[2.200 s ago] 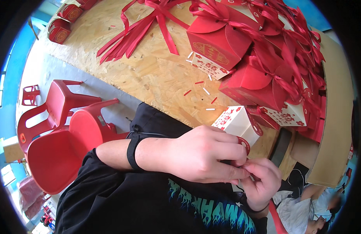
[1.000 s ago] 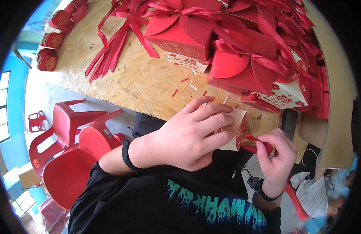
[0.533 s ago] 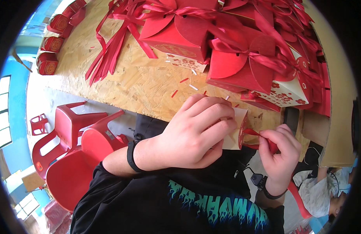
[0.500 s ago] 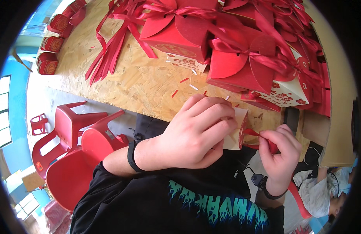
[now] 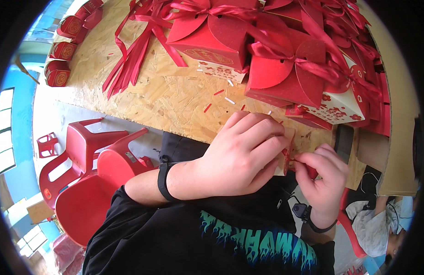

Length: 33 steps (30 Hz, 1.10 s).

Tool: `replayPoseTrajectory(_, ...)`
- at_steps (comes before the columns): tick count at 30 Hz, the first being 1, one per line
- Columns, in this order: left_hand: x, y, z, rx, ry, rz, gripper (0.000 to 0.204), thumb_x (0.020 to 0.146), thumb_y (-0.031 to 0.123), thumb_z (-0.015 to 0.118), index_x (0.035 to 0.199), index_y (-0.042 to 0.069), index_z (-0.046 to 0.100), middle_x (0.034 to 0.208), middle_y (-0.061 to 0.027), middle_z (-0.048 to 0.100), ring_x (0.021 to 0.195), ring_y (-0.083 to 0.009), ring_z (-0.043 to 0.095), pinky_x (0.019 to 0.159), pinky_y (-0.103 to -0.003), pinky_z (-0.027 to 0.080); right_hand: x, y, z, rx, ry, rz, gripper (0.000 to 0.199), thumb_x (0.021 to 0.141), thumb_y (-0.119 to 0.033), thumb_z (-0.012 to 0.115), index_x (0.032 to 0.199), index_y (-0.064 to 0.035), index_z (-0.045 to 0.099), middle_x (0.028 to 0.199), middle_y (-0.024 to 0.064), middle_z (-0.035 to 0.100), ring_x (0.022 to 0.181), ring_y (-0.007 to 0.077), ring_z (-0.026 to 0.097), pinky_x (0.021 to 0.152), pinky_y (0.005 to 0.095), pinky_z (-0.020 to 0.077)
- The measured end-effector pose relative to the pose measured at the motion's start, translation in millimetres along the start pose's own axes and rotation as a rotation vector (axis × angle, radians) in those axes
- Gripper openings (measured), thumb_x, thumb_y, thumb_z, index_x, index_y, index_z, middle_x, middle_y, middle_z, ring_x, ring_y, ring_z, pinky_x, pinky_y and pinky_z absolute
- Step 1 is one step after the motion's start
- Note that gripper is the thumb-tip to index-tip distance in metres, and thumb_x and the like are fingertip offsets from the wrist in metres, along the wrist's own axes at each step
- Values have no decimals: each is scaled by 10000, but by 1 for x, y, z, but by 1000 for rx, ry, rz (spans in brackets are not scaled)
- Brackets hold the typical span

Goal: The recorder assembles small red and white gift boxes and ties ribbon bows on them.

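Note:
Bent over a small cream-and-red gift box (image 5: 289,135) at the table's near edge, my left hand (image 5: 244,156) is closed on it and hides most of it. To its right, my right hand (image 5: 324,176) pinches a thin red ribbon (image 5: 291,159) with thumb and forefinger, close against the box. More red shows under that hand's curled fingers. Beyond my hands stand tied red gift boxes (image 5: 285,68) with petal-shaped tops and ribbon bows, some with cream patterned sides.
Loose red ribbons (image 5: 129,64) lie on the wooden board table (image 5: 161,101), with small red and white paper strips nearby. Small red boxes (image 5: 57,73) line the far left edge. Cardboard (image 5: 397,151) borders the right. Red plastic chairs (image 5: 85,201) stand left; another person (image 5: 374,227) sits right.
My right hand has moved left, up against the box, and less ribbon shows between them. My left hand has shifted slightly right, and less of the box's cream side is visible.

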<state>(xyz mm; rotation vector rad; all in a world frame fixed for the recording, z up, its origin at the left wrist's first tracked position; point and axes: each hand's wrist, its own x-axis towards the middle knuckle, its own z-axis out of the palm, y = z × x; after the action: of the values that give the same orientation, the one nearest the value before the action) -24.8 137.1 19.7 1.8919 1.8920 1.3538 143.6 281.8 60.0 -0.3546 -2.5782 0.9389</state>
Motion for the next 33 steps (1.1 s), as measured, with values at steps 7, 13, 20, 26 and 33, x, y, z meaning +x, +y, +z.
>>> replayPoseTrajectory(7, -2, -3, 2, -41, 39, -10, 301, 721, 44, 772, 1001, 69, 666, 1015, -78, 646, 968, -285, 638, 847, -397, 477, -1, 0, 3, 11, 23, -1, 197, 725, 55, 763, 899, -19, 707, 683, 83, 603, 593, 245, 538, 570, 343, 435)
replayPoseTrajectory(13, -2, -5, 3, -74, 43, -1, 257, 734, 16, 753, 963, 64, 647, 1000, -74, 651, 952, -286, 638, 842, -395, 476, -2, 1, 3, 13, 13, 15, 201, 735, 31, 770, 920, -16, 705, 689, 91, 605, 604, 262, 552, 588, 346, 462)
replayPoseTrajectory(20, -5, -6, 2, -381, 125, -35, 176, 843, -31, 641, 999, 25, 582, 1078, -162, 603, 934, -273, 636, 847, -373, 501, -10, -5, 13, 288, -67, 191, 565, 770, -98, 839, 1276, 3, 612, 859, 97, 647, 657, 223, 609, 645, 331, 523)
replayPoseTrajectory(26, -3, -16, -9, -528, 478, 265, 170, 962, 141, 590, 1033, 70, 454, 958, -105, 507, 762, -196, 512, 694, -385, 441, -11, -1, 19, 198, -126, 191, 734, 735, -120, 870, 1383, -13, 542, 862, 102, 639, 732, 240, 639, 649, 336, 523)
replayPoseTrajectory(33, -5, -1, -51, -578, 933, 59, 154, 1052, 261, 572, 1033, 138, 481, 915, -17, 438, 714, -154, 426, 694, -353, 356, -11, -4, 15, 140, -152, 237, 727, 729, -106, 860, 1381, -23, 551, 878, 113, 650, 754, 266, 647, 674, 363, 529)
